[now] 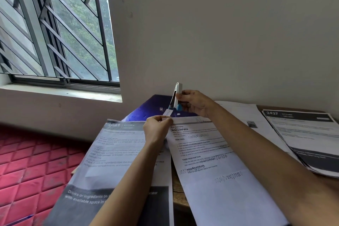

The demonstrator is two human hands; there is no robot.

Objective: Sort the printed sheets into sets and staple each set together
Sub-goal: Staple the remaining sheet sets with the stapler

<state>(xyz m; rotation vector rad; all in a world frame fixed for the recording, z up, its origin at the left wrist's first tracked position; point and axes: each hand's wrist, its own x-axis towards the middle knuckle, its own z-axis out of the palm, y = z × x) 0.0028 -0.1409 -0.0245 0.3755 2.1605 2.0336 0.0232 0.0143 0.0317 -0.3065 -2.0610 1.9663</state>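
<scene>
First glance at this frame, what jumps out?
At centre, the right hand grips a white and blue stapler, its white top raised, over a purple folder. Just below, the left hand pinches the top corner of a printed sheet. A Refrigerator Restocking sheet lies to the left, and a stack headed 2437 lies at far right.

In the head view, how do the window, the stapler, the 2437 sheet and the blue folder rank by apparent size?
1. window
2. 2437 sheet
3. blue folder, counting only its visible part; sheets cover the rest
4. stapler
</scene>
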